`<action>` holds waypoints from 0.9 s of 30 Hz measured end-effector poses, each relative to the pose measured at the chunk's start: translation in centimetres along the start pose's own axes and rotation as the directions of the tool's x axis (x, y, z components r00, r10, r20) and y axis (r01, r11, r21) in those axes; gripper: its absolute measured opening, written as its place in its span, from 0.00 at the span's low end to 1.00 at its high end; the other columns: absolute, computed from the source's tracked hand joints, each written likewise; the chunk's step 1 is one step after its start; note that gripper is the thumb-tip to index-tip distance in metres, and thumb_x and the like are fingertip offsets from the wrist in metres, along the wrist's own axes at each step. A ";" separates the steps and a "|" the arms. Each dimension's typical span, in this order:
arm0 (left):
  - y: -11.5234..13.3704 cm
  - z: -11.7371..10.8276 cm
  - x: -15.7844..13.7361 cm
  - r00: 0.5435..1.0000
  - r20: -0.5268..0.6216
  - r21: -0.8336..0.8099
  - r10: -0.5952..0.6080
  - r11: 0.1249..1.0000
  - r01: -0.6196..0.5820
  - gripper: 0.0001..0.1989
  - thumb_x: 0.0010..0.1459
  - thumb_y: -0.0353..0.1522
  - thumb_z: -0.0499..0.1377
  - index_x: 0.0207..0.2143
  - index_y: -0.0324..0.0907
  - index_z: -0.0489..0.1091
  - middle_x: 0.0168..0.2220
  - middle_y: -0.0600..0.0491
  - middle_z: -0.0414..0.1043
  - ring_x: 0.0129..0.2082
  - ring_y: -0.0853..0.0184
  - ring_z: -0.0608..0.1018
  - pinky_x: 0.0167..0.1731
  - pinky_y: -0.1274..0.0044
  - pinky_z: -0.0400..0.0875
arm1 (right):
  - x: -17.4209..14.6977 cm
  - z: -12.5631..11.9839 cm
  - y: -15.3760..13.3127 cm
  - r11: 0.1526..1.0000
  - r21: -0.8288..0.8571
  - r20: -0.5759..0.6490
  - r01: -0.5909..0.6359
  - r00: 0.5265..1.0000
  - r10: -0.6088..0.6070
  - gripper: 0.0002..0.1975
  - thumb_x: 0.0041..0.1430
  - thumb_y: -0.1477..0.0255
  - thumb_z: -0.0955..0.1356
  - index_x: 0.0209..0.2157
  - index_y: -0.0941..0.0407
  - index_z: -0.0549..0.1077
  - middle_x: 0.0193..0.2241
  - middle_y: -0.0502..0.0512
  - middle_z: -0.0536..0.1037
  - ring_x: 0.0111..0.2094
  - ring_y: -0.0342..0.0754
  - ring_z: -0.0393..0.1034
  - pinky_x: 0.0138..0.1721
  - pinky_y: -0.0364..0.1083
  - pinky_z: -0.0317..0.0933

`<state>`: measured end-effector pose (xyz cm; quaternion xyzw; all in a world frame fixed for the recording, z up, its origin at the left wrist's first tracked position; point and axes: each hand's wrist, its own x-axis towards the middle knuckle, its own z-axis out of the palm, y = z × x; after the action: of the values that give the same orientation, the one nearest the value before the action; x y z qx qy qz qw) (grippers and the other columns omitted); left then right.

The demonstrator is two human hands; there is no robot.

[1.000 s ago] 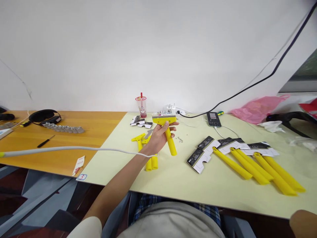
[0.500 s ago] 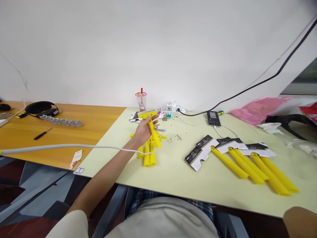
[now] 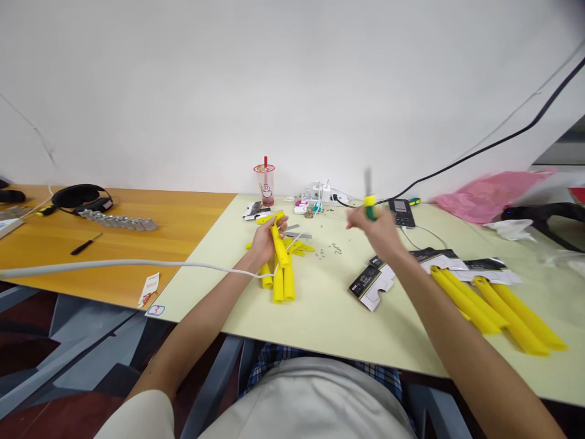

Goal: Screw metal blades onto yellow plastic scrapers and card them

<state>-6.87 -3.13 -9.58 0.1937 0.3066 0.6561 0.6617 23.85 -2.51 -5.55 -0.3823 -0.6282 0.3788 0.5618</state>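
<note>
My left hand is closed around a yellow T-shaped scraper, its wide head up and its handle slanting down toward me. Beneath it, several more yellow scrapers lie on the pale table. Raised above the table to the right, my right hand grips a screwdriver with a green and yellow handle. Its shaft points upward and is blurred. Flat metal blades lie just beyond the yellow pieces, and small screws are scattered to their right.
Yellow handles with black-and-white cards lie at right. Behind stand a clear cup, a power strip and a black device. A white cable crosses over my left forearm. A pink bag sits far right.
My right hand has come in from the lower right edge, now holding a screwdriver up over the table. My left hand still holds the scraper, and the view has shifted slightly.
</note>
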 end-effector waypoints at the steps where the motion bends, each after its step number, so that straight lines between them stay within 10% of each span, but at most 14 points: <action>1: -0.1 -0.1 0.0 1.000 -0.010 0.004 -0.010 1.000 0.010 0.08 0.71 0.27 0.60 0.48 0.37 0.79 0.43 0.45 0.82 0.32 0.69 0.80 0.23 0.80 0.67 | -0.3 0.6 1.0 0.998 -0.059 0.023 -0.025 0.999 0.027 0.23 0.62 0.51 0.80 0.30 0.54 0.75 0.40 0.60 0.84 0.41 0.55 0.78 0.44 0.54 0.74; 4: -0.4 -0.3 0.1 0.999 -0.039 0.019 -0.032 0.999 0.033 0.10 0.70 0.26 0.60 0.50 0.37 0.79 0.43 0.45 0.83 0.32 0.68 0.80 0.23 0.79 0.67 | -1.3 2.6 4.5 0.955 -0.271 0.210 -0.118 0.961 0.178 0.31 0.47 0.50 0.83 0.22 0.52 0.64 0.34 0.57 0.85 0.35 0.55 0.76 0.39 0.53 0.69; 8: -0.5 -0.2 0.0 0.999 -0.026 0.035 -0.037 0.999 0.038 0.10 0.70 0.28 0.61 0.52 0.38 0.78 0.44 0.45 0.84 0.33 0.67 0.80 0.23 0.79 0.68 | -2.7 4.0 7.6 0.919 -0.385 0.370 -0.083 0.899 0.236 0.24 0.51 0.55 0.78 0.22 0.51 0.62 0.41 0.57 0.88 0.41 0.56 0.80 0.45 0.52 0.68; 19: -1.6 1.4 -2.5 0.979 0.145 0.150 -0.146 0.981 0.124 0.07 0.73 0.31 0.62 0.44 0.37 0.79 0.51 0.42 0.85 0.38 0.68 0.84 0.25 0.81 0.72 | -3.0 3.7 7.3 0.839 -0.542 0.391 0.040 0.896 0.209 0.12 0.60 0.66 0.74 0.28 0.51 0.68 0.37 0.53 0.87 0.38 0.52 0.79 0.44 0.49 0.65; 27: -2.9 1.3 -2.8 0.963 0.170 0.263 -0.208 0.952 0.159 0.08 0.69 0.31 0.68 0.47 0.36 0.78 0.51 0.39 0.85 0.43 0.63 0.86 0.28 0.79 0.72 | -3.1 3.6 7.6 0.631 -0.757 0.352 0.169 0.919 0.177 0.07 0.72 0.66 0.71 0.39 0.54 0.76 0.42 0.63 0.86 0.43 0.56 0.78 0.43 0.48 0.62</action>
<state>-3.73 -5.91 -10.12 0.3087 0.3363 0.5261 0.7175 20.91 -2.34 -13.99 -0.5031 -0.8279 0.1417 0.2032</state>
